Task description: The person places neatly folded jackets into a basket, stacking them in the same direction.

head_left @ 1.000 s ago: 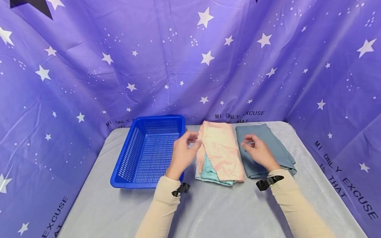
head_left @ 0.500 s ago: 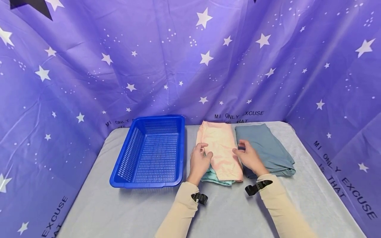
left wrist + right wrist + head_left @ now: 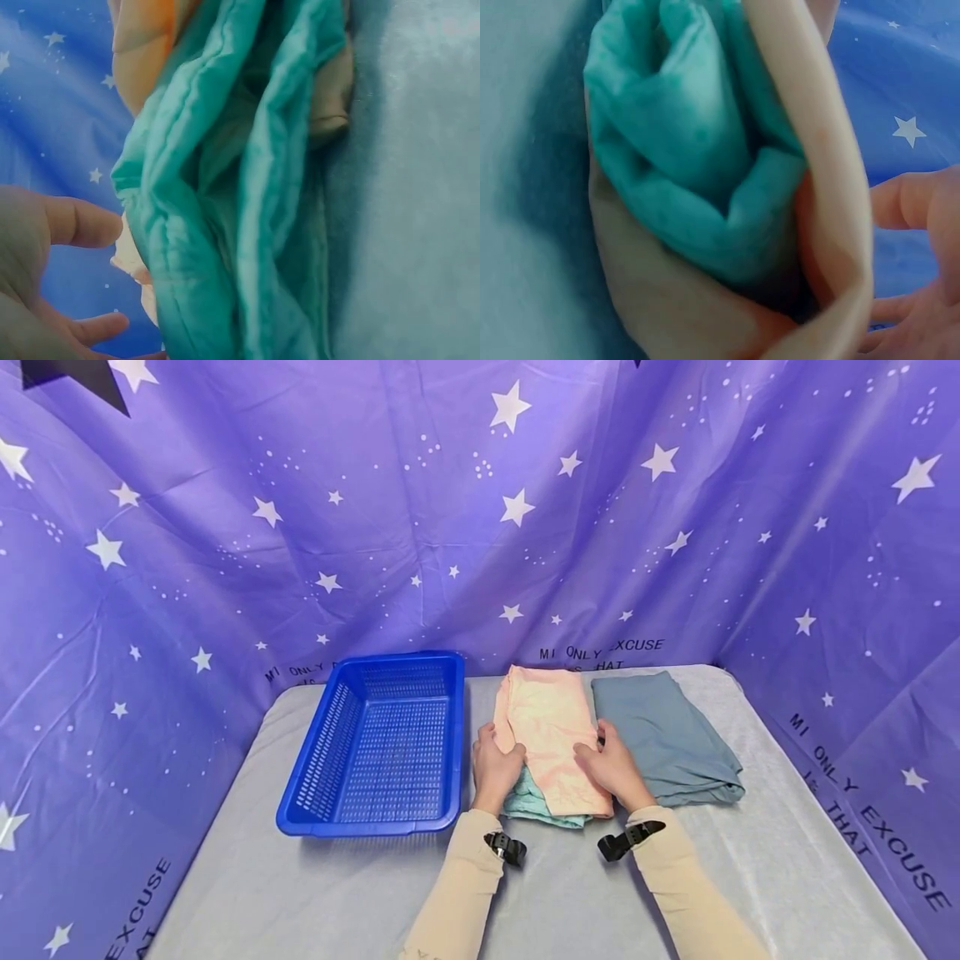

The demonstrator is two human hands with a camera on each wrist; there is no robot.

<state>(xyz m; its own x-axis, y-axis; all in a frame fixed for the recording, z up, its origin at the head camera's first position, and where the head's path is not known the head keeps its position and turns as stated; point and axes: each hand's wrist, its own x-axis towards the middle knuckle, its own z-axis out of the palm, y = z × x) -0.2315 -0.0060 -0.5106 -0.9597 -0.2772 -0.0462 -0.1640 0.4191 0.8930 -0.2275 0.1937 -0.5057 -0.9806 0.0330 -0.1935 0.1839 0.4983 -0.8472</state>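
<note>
In the head view a peach folded garment (image 3: pixel 551 727) lies on the table, with a teal quilted cloth (image 3: pixel 528 797) tucked inside it. My left hand (image 3: pixel 497 770) is at its left edge, thumb on the upper face and fingers along the side. At the right edge my right hand (image 3: pixel 617 768) lies likewise, its thumb touching the peach fabric. Both wrist views show the teal folds at the bundle's near end; the visible fingers look fairly straight. Some fingertips are hidden behind the cloth. The bundle rests on the table.
A blue plastic basket (image 3: pixel 288 814) with slotted sides stands left of the garments. To the right lies a grey-blue folded garment (image 3: pixel 667 735). A starry purple curtain (image 3: pixel 420 510) encloses the back and sides of the light grey table (image 3: pixel 555 893).
My left hand has moved right from the basket's rim to the peach garment's left edge. My right hand has moved left from over the grey-blue garment to the opposite edge.
</note>
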